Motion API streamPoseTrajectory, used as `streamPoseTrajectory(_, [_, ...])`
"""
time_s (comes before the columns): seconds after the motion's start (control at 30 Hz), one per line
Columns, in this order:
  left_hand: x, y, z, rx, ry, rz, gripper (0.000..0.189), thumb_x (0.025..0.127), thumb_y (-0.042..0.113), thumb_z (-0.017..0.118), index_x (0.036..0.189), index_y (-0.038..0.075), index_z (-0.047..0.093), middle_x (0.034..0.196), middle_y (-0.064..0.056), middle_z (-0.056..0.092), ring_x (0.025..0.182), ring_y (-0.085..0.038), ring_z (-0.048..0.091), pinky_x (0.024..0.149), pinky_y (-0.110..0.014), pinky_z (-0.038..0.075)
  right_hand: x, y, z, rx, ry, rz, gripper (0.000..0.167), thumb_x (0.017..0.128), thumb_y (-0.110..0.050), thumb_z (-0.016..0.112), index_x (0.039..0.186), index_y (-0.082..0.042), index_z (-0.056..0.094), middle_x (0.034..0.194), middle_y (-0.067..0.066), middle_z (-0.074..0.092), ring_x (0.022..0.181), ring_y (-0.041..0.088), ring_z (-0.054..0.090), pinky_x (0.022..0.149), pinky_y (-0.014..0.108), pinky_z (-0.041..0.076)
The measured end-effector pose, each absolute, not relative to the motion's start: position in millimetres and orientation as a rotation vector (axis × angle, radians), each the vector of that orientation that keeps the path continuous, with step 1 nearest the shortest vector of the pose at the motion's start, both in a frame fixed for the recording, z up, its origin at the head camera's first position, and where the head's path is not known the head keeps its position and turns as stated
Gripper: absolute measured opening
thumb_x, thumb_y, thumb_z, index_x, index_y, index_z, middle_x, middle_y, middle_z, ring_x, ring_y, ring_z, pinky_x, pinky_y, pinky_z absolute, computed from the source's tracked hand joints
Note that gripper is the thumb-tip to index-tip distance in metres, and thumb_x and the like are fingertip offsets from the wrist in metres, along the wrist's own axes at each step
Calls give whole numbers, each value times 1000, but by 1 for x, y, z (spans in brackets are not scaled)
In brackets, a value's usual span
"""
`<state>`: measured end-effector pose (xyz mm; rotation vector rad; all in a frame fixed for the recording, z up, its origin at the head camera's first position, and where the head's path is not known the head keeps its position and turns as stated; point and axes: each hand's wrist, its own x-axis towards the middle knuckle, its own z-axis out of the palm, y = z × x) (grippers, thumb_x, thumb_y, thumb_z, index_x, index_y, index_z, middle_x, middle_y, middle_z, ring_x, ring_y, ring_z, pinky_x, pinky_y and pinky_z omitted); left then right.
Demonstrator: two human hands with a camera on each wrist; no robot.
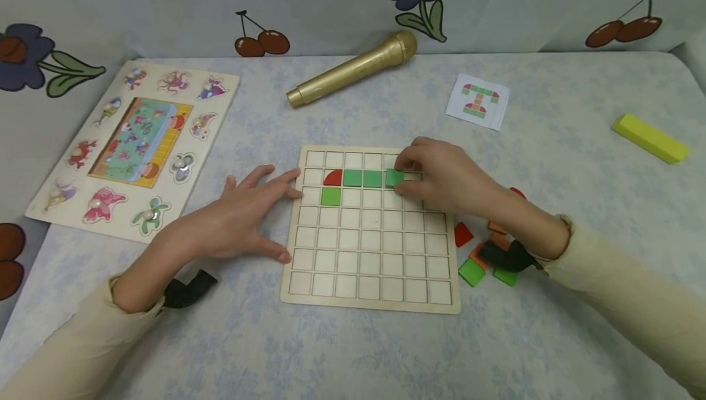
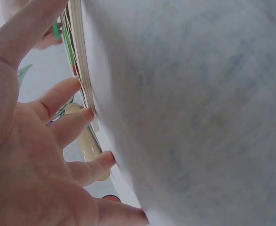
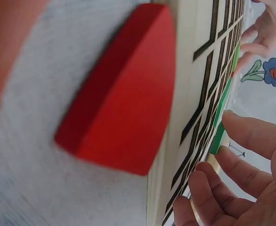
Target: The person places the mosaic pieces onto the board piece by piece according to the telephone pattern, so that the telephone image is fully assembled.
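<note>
1. So the right hand has a green square pinched between thumb and fingers, the gap closed down to the piece. It's over the wooden grid board, second row from the top, about the fifth cell across.
2. Left hand isn't gripping anything: fingers spread wide, tips against the board's left edge. I'd guess it's steadying it.
3. Step in hand, as I read it: setting that square into the row. Already lying there are a red quarter-round and two green squares, with a lighter green square just below the red one.
4. Piece looks tilted in the right wrist view, so imo the next move calls for squaring it to the cell, pressing flat, then letting go. Can't tell if any edge is seated.
5. Loose pieces lie right of the board, partly hidden by the right arm.
6. Branding? No readable text anywhere. The card carries just a coloured-shape pattern, the puzzle board pictures, and I spot no logo on the gold microphone.
</note>
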<state>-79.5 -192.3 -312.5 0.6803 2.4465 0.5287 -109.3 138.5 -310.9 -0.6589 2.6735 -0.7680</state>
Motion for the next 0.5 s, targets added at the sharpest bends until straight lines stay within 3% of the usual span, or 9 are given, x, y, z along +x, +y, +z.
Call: streamPoseTrajectory(0.5, [-79,-193,-312,686,2448,534,90,66,45,90,141,19,48,164,4,15,148,-33,3,100,-80,2,-112,134,-313,-673,2631,-720,22,87,-13,75,106,-2,71,99,10,60,88,25,55,79,41,46])
